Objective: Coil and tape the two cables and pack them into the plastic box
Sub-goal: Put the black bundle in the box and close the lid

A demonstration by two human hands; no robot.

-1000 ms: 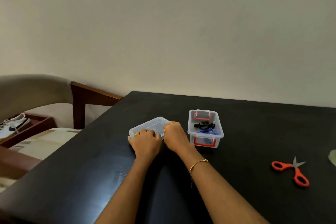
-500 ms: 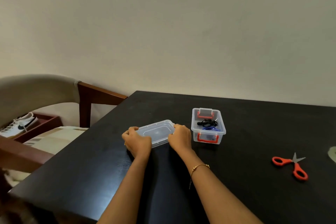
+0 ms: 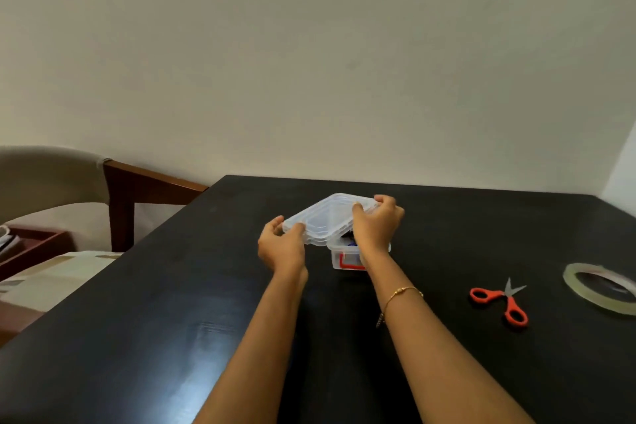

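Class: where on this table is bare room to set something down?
Bare table left of left hand; also behind the plastic box. Crowded at right: scissors, tape roll.

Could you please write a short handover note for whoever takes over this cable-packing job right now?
Left hand: grips the near-left end of the clear lid.
Right hand: grips the lid's right end, fingers curled over the far edge.
The lid is held tilted above the plastic box, partly over it, not seated.
The box stands on the black table; dark cables show inside, mostly hidden.
Scissors and tape roll lie to the right.
Done: cables appear packed.
Left: lower the lid squarely and close the red latches.
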